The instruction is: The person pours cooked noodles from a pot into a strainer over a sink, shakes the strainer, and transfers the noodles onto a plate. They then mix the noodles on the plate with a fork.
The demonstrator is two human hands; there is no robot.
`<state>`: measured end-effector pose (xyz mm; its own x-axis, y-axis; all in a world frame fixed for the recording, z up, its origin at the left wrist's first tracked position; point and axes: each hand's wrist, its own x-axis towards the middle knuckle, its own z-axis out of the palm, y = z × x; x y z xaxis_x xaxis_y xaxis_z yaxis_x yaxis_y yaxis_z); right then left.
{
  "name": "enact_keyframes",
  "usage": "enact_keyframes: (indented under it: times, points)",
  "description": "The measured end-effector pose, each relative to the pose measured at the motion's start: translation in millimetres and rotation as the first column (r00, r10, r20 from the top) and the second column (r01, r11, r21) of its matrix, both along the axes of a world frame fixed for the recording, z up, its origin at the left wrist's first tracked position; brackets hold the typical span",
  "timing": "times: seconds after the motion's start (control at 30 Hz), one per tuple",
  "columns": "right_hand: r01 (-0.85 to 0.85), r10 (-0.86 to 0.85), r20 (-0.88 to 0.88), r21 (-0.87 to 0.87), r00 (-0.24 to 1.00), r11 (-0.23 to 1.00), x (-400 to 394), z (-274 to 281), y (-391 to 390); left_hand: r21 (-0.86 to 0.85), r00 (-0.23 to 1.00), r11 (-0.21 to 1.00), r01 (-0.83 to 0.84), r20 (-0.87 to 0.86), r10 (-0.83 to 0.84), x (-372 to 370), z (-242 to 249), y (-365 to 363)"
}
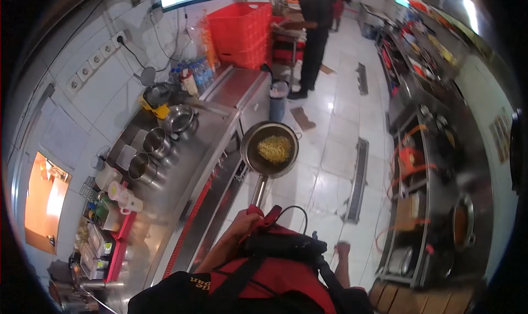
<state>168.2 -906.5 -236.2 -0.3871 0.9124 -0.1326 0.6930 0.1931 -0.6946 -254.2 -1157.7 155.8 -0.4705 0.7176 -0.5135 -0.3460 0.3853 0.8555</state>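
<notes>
My left hand [247, 220] is closed around the handle end of a metal pan [250, 155], with a bit of red cloth [254, 209] at the grip. The pan is held out in front of me over the aisle floor, and a small loop handle sits on its far rim. In it lies a mound of yellowish food [274, 149] that looks like noodles. My right hand [342, 250] hangs low at my right side with its fingers curled in. Whether anything is inside that hand I cannot make out.
A steel counter [181, 160] with pots [157, 142] runs along my left. Ahead are a red crate [242, 33], a bin [278, 97] and a person in dark clothes [314, 33]. Floor drains [357, 176] line the aisle, and shelving [410, 204] stands right.
</notes>
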Motion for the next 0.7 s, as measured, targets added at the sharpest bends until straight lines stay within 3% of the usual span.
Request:
enact_keyframes:
  times: [0.03, 0.07, 0.1, 0.13, 0.2, 0.23, 0.3, 0.33, 0.37, 0.4, 0.47, 0.5, 0.6, 0.63, 0.7]
  points:
    - [0.090, -0.060, 0.200, -0.144, 0.978, 0.985, -63, 53, 71, -0.003, 0.999, 1.000, -0.012, -0.037, 0.012, -14, 7, 22]
    - [0.077, -0.079, -0.163, -0.018, 0.983, 0.997, -119, 108, 117, 0.006, 0.999, 0.999, -0.034, -0.037, 0.034, -32, 6, 42]
    - [0.015, -0.035, 0.061, 0.300, 0.998, 0.954, -162, 97, 182, 0.010, 0.997, 0.997, -0.076, -0.017, 0.076, -50, 3, 64]
    - [0.066, -0.076, -0.148, -0.074, 0.986, 0.995, -209, 139, 225, 0.012, 0.994, 0.994, -0.111, 0.005, 0.111, -68, -1, 87]
    - [0.042, -0.083, -0.330, -0.129, 0.940, 0.991, -304, 214, 271, 0.026, 0.990, 0.990, -0.136, -0.042, 0.137, -113, -4, 130]
    - [0.037, -0.076, -0.331, -0.123, 0.940, 0.992, -340, 229, 289, 0.037, 0.983, 0.987, -0.158, -0.091, 0.161, -139, -6, 152]
    - [0.002, -0.106, -0.492, -0.206, 0.864, 0.979, -410, 237, 320, 0.028, 0.982, 0.987, -0.161, -0.094, 0.163, -200, -29, 193]
    - [-0.048, -0.045, -0.477, -0.180, 0.878, 0.982, -433, 222, 336, 0.012, 0.983, 0.988, -0.156, -0.091, 0.157, -229, -35, 211]
    - [-0.098, 0.021, -0.465, -0.142, 0.885, 0.985, -454, 199, 357, -0.069, 0.956, 0.956, -0.286, -0.095, 0.279, -248, -11, 237]
    - [-0.091, 0.009, -0.448, -0.163, 0.894, 0.982, -474, 175, 370, -0.053, 0.954, 0.955, -0.291, -0.097, 0.285, -277, -13, 260]
    - [-0.070, -0.069, -0.439, -0.291, 0.896, 0.954, -511, 172, 368, 0.088, 0.936, 0.933, -0.348, 0.086, 0.341, -316, -29, 282]
    - [-0.049, -0.113, -0.413, -0.361, 0.904, 0.931, -532, 180, 365, 0.035, 0.943, 0.942, -0.334, -0.004, 0.334, -336, -31, 289]
    - [-0.056, -0.125, -0.395, -0.416, 0.910, 0.908, -600, 191, 385, -0.047, 0.903, 0.906, -0.420, -0.121, 0.412, -380, 24, 323]
    - [-0.069, -0.116, -0.395, -0.423, 0.911, 0.904, -628, 200, 401, -0.047, 0.900, 0.900, -0.434, -0.062, 0.431, -403, -17, 325]
    - [-0.134, -0.001, -0.359, -0.350, 0.933, 0.927, -696, 221, 437, -0.027, 0.896, 0.898, -0.439, -0.086, 0.436, -431, -21, 338]
